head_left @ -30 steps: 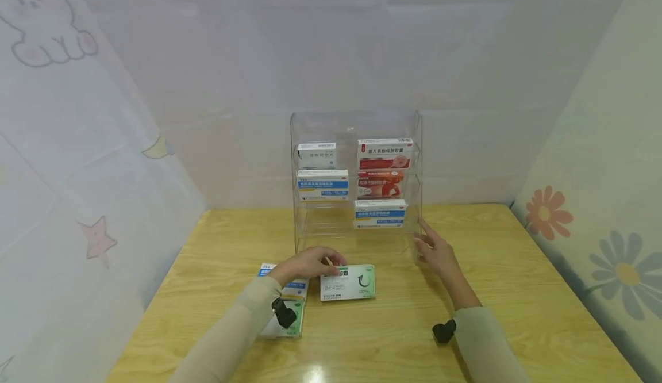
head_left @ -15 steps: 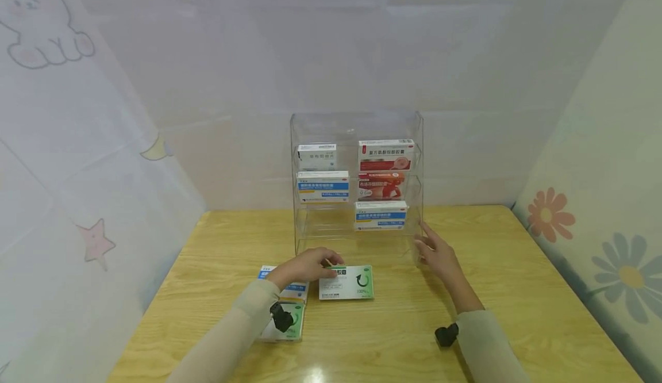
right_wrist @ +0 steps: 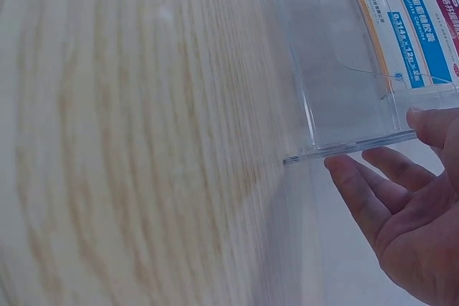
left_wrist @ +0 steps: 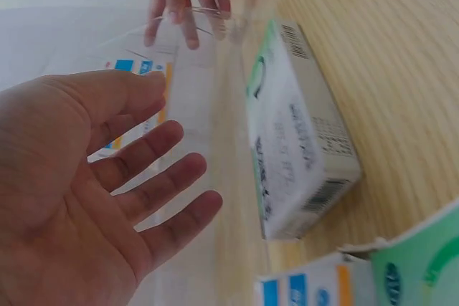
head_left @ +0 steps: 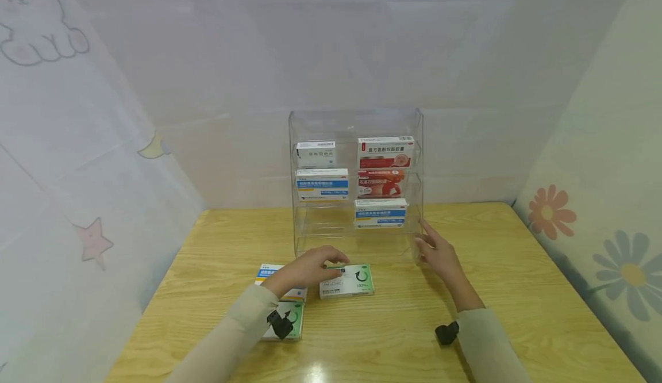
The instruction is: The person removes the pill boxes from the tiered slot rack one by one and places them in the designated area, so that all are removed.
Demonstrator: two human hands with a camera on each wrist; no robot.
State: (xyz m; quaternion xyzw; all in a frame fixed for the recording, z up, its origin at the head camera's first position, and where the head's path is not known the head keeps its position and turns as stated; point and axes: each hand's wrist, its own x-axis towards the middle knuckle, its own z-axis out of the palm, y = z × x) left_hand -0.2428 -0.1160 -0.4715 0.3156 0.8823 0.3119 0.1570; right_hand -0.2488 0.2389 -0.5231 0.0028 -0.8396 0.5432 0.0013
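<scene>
Over the far left part of a green-and-white box [head_left: 357, 282] hangs the left hand [head_left: 312, 265], its fingers loosely spread and holding nothing; the left wrist view shows a gap beside the box, though how deep I cannot tell. That box lies on the table [head_left: 393, 343] just to the hand's right and slightly near, its long axis running left to right, roughly parallel to the front of a clear rack [head_left: 326, 217]. Of the two hands this is the nearer one: the right hand [head_left: 439, 256] is well apart, farther right, thumb and fingers on either side of the rack's right edge, low down. Near and left, partly hidden by the left sleeve [head_left: 227, 337], lie one blue-and-white box [head_left: 266, 275] and, nearer, a second green-and-white box [head_left: 295, 328]. Far of the hands, the rack shows five boxes: on the left, one pale box [head_left: 316, 156] above one blue-and-white carton [head_left: 323, 185]; on the right, one red-and-white box [head_left: 385, 154], one red box [head_left: 381, 184] and another blue-and-white carton [head_left: 380, 214]. Counted together: two green-and-white, three blue-and-white, two mainly red, one pale.
</scene>
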